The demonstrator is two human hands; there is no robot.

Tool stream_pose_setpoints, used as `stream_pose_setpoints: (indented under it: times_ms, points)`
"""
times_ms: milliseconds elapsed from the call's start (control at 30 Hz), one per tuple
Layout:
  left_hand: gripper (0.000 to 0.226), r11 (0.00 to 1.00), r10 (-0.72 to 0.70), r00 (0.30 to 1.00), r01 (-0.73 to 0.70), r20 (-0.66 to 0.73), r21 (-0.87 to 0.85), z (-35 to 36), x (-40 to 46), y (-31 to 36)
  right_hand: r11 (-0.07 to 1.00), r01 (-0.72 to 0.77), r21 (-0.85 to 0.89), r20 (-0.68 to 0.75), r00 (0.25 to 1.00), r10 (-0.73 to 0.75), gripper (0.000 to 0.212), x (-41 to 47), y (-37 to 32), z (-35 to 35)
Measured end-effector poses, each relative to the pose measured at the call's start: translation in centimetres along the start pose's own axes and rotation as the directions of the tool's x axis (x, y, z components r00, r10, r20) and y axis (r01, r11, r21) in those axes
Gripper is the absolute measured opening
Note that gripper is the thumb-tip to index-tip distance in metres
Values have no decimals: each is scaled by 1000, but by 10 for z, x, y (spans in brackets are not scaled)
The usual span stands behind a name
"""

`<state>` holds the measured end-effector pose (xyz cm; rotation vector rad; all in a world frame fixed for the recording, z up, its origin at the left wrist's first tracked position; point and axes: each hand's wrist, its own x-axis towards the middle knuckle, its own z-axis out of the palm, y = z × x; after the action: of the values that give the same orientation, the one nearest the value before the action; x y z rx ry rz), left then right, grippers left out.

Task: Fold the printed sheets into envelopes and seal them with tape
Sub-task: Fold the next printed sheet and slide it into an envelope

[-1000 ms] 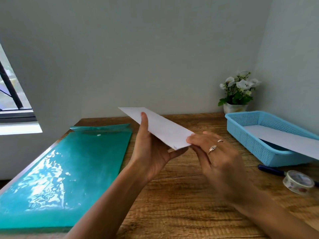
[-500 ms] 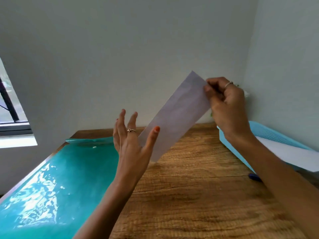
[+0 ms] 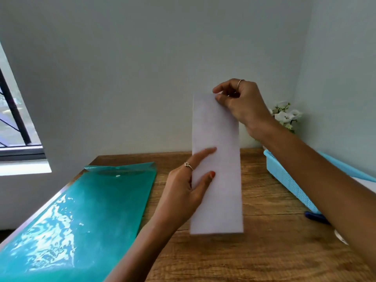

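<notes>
The right hand [image 3: 242, 106] is pinching the top corner of the long white folded paper strip [image 3: 216, 165], upright above the brown wooden table [image 3: 264, 251]. The left hand [image 3: 188, 188] is gripping its left edge. Folding appears partly done; taping is remaining. A blue plastic basket [image 3: 284, 176] is standing just right, possibly crowding the work area.
</notes>
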<state>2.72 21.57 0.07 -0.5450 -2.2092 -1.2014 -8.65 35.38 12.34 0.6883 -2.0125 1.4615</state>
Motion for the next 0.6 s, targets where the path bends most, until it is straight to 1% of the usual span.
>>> stream_pose_setpoints:
  times_ms: [33, 67, 100, 133, 167, 200, 233, 267, 300, 333, 400, 500, 600]
  points:
    - [43, 999, -30, 999, 31, 25, -23, 1, 0, 1, 1000, -18, 5, 12, 1000, 17, 12, 1, 6, 4]
    - [41, 996, -71, 996, 74, 57, -43, 1, 0, 2, 999, -39, 5, 31, 999, 39, 12, 2, 12, 10]
    - [44, 991, -115, 988, 121, 106, -49, 2, -1, 3, 998, -64, 6, 52, 997, 64, 11, 2, 19, 15]
    - [51, 986, -160, 972, 167, 174, -25, 3, -1, 2, 995, -95, 9, 71, 993, 94, 11, 2, 28, 19]
    - [62, 976, -216, 941, 215, 261, 31, 4, -1, -1, 991, -132, 9, 90, 987, 130, 11, 2, 37, 25]
    - [74, 960, -280, 893, 255, 351, 116, 5, 0, -5, 986, -165, 2, 110, 980, 164, 11, 1, 46, 30]
    - [86, 937, -342, 836, 272, 429, 218, 8, -1, -10, 982, -190, -19, 136, 972, 190, 11, -1, 56, 36]
    - [94, 910, -393, 783, 257, 482, 325, 10, -2, -17, 978, -206, -46, 163, 964, 210, 11, -3, 66, 41]
    - [98, 879, -431, 747, 222, 506, 421, 11, -4, -22, 973, -218, -71, 193, 955, 227, 11, -6, 75, 47]
    - [100, 848, -458, 729, 188, 508, 495, 13, -6, -28, 969, -231, -89, 223, 944, 245, 12, -9, 85, 53]
    - [99, 795, -511, 705, 170, 492, 582, 14, -9, -37, 959, -263, -105, 270, 921, 282, 13, -16, 102, 65]
    - [98, 732, -602, 645, 211, 471, 647, 16, -11, -47, 943, -312, -117, 306, 892, 333, 14, -26, 126, 81]
    - [98, 702, -640, 611, 220, 466, 677, 15, -10, -49, 926, -336, -174, 359, 854, 377, 16, -37, 147, 88]
